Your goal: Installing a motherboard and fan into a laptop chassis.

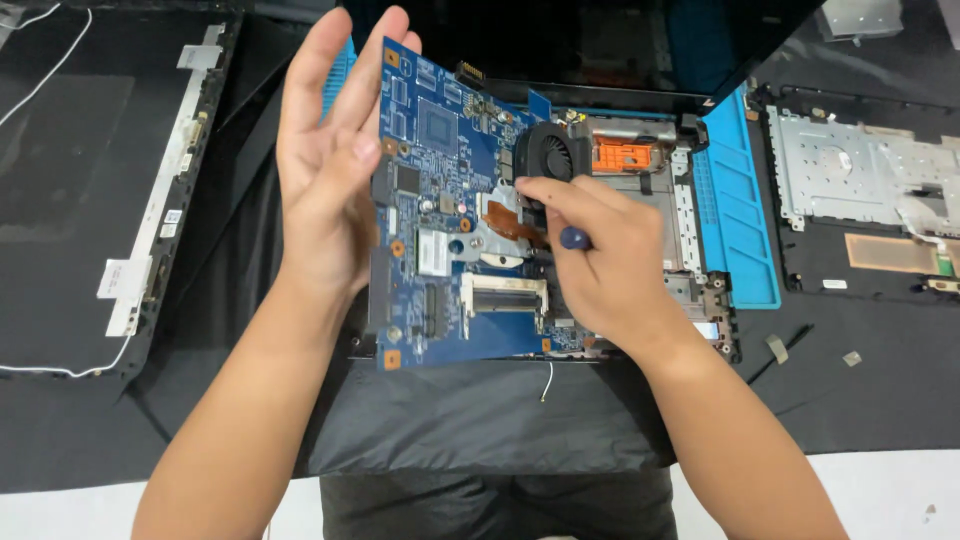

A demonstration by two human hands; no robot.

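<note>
Item: blue motherboard (440,200), lying in the open laptop base (690,250) at the centre of the bench (880,400), its left edge raised off the base. On the board: black round fan (552,152), copper heat pipe (505,222), grey memory slot (503,293). An orange part (622,156) sits in the base beside the fan.

Under the base: blue mat (738,215), showing along the right side. Black cloth covers the bench.

Left hand (330,170): flat and open, fingers (345,70) straight and close together, palm against the board's left edge; holds nothing.

Right hand (605,260): fingers curled tight around a screwdriver with a dark blue handle (574,238), tip hidden near the fan and heat pipe.

Surroundings: black display bezel (150,190) with white cable well apart on the left; laptop palm-rest shell (865,200), metal side up, on the right; dark screen panel (600,40) at the top.
</note>
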